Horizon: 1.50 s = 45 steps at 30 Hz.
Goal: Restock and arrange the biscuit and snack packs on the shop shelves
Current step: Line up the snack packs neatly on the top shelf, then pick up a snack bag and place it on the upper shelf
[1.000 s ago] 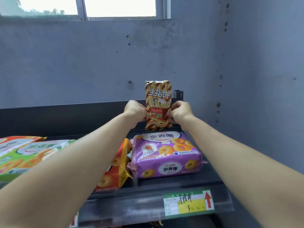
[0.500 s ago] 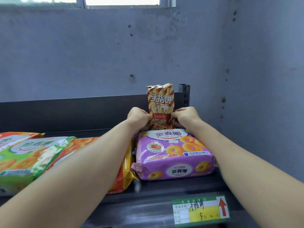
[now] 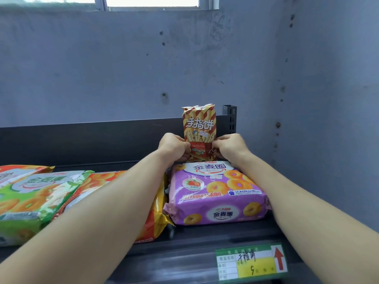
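Down comes the striped biscuit pack (image 3: 200, 125) since a second ago. Its lower end, which was clear above the purple pack (image 3: 217, 193), now sits hidden behind it, and both hands have dropped with it. Over the last half second hardly anything shifts.

Nearest to me, a green and yellow price label (image 3: 251, 262) with a red arrow pointing up is fixed to the front lip of the dark shelf (image 3: 205, 236). Two bare forearms reach over it towards the back. On the shelf the purple pack lies flat on the right side. Just beside it to the left is an orange pack (image 3: 98, 180), mostly covered by the left forearm. A green pack (image 3: 34, 197) lies further left, overlapping the orange one's edge.

Behind the purple pack stands the striped biscuit pack, upright, in the back right part of the shelf. The left grip (image 3: 173, 147) is clamped on its left edge, fingers curled and pinching the wrapper. The right grip (image 3: 229, 147) is pinched the same way on its right edge. I cannot tell whether its base touches the shelf.

Close behind it runs the shelf's dark back panel (image 3: 92, 140), with a slotted upright post (image 3: 230, 117) just to the right. Beyond that is a blue-grey pitted wall (image 3: 143, 68), with a bright window (image 3: 151, 1) at the very top.
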Tool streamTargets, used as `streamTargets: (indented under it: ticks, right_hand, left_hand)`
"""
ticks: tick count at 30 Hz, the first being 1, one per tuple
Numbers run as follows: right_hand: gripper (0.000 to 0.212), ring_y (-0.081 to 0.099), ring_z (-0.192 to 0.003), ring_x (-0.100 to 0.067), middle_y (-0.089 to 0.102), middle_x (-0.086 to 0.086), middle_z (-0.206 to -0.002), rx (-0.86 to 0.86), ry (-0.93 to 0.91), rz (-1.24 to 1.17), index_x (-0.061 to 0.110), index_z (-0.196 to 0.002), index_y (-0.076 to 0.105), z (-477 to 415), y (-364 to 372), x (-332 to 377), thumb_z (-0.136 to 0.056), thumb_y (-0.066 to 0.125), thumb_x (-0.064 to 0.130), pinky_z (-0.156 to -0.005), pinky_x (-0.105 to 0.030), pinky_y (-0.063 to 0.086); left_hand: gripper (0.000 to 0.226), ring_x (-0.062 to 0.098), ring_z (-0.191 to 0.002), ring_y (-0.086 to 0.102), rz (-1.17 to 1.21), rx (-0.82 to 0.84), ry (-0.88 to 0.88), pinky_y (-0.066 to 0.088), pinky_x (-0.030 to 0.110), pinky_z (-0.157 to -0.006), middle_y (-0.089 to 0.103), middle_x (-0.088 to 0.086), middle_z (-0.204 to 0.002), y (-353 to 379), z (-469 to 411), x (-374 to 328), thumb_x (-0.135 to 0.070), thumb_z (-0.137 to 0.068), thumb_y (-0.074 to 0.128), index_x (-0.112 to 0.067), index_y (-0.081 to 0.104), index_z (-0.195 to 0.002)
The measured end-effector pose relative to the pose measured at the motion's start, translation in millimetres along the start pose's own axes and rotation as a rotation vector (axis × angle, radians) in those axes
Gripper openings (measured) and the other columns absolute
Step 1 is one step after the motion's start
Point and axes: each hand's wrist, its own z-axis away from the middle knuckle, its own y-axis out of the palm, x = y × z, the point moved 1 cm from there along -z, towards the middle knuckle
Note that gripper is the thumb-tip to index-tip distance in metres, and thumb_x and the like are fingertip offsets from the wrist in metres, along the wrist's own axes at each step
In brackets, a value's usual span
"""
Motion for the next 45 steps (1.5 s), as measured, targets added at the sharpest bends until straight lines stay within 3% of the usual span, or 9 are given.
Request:
streamTargets:
  ticks: [5,9,16,20,24,27,31,35,45]
  right_hand:
    - [0.028,0.057,-0.109,-0.026,0.062,-0.013,-0.118,-0.208,-0.075,0.053,0.003,-0.118,0.061,3.5,-6.4,7.9,-0.093,0.053,0.013,-0.09,-0.037,0.052]
    - [0.029,0.056,-0.11,-0.025,0.061,-0.011,-0.119,-0.269,-0.087,0.052,0.005,-0.121,0.058,15.1,-10.6,20.4,-0.094,0.051,0.012,-0.085,-0.033,0.049]
    - [0.02,0.054,-0.091,-0.019,0.061,-0.008,-0.101,-0.295,-0.104,0.011,0.006,-0.107,0.062,47.5,-22.2,50.0,-0.093,0.051,0.012,-0.074,-0.029,0.046]
    - [0.019,0.057,-0.086,-0.019,0.063,-0.005,-0.093,-0.254,-0.196,0.01,0.008,-0.103,0.065,85.8,-23.9,73.2,-0.091,0.052,0.013,-0.07,-0.028,0.044]
    - [0.018,0.058,-0.085,-0.015,0.064,-0.002,-0.092,-0.205,-0.264,0.053,0.01,-0.101,0.066,139.3,-16.9,80.3,-0.09,0.052,0.013,-0.072,-0.026,0.045]
    - [0.016,0.057,-0.088,-0.015,0.063,-0.001,-0.092,-0.186,-0.298,0.08,0.012,-0.098,0.066,186.2,-11.1,80.4,-0.089,0.053,0.01,-0.078,-0.026,0.047]
    - [0.015,0.059,-0.083,-0.014,0.064,0.0,-0.085,-0.183,-0.267,0.044,0.014,-0.091,0.067,250.4,0.8,71.7,-0.086,0.055,0.007,-0.081,-0.029,0.05]
    - [0.015,0.062,-0.081,-0.014,0.066,0.0,-0.084,-0.127,-0.213,0.021,0.02,-0.079,0.065,310.6,13.6,47.1,-0.086,0.058,0.008,-0.077,-0.028,0.052]
    - [0.016,0.058,-0.074,-0.012,0.064,-0.001,-0.085,-0.073,0.065,0.102,0.016,-0.094,0.068,367.8,30.9,-40.0,-0.087,0.056,0.007,-0.061,-0.018,0.045]
  left_hand:
    - [0.018,0.022,-0.081,0.07,0.03,-0.093,0.057,0.058,0.03,-0.069,0.07,0.012,-0.091,-3.5,4.7,-4.9,-0.014,-0.093,0.056,-0.004,0.062,-0.107]
    - [0.013,0.027,-0.086,0.069,0.063,-0.178,0.183,0.058,0.04,-0.08,0.068,0.012,-0.086,-11.4,18.3,-23.6,-0.012,-0.093,0.055,-0.004,0.064,-0.099]
    - [0.015,0.022,-0.08,0.066,0.078,-0.037,0.298,0.059,0.027,-0.069,0.066,0.011,-0.086,-27.3,77.3,-49.7,-0.01,-0.092,0.057,-0.003,0.066,-0.101]
    - [0.009,0.027,-0.08,0.066,0.104,0.042,0.345,0.059,0.037,-0.077,0.066,0.012,-0.082,-37.5,118.3,-48.3,-0.008,-0.092,0.056,-0.006,0.065,-0.093]
    - [0.009,0.025,-0.074,0.064,0.095,0.104,0.363,0.058,0.038,-0.081,0.065,0.012,-0.077,-56.1,161.4,-35.9,-0.007,-0.09,0.058,-0.009,0.063,-0.084]
    - [0.01,0.021,-0.067,0.062,0.13,0.135,0.371,0.058,0.031,-0.073,0.063,0.01,-0.073,-76.1,197.6,-23.0,-0.005,-0.09,0.057,-0.008,0.064,-0.085]
    - [0.008,0.017,-0.061,0.061,0.188,0.192,0.374,0.058,0.025,-0.062,0.063,0.01,-0.073,-98.4,250.1,3.1,-0.002,-0.09,0.057,-0.006,0.064,-0.087]
    - [0.009,0.016,-0.068,0.065,0.161,0.28,0.351,0.06,0.028,-0.068,0.068,0.01,-0.08,-108.5,293.8,40.7,-0.005,-0.089,0.061,-0.005,0.067,-0.096]
    - [0.019,0.014,-0.073,0.065,0.037,0.414,0.122,0.057,0.02,-0.067,0.068,0.012,-0.085,-95.0,316.7,134.6,-0.007,-0.092,0.054,-0.001,0.063,-0.107]
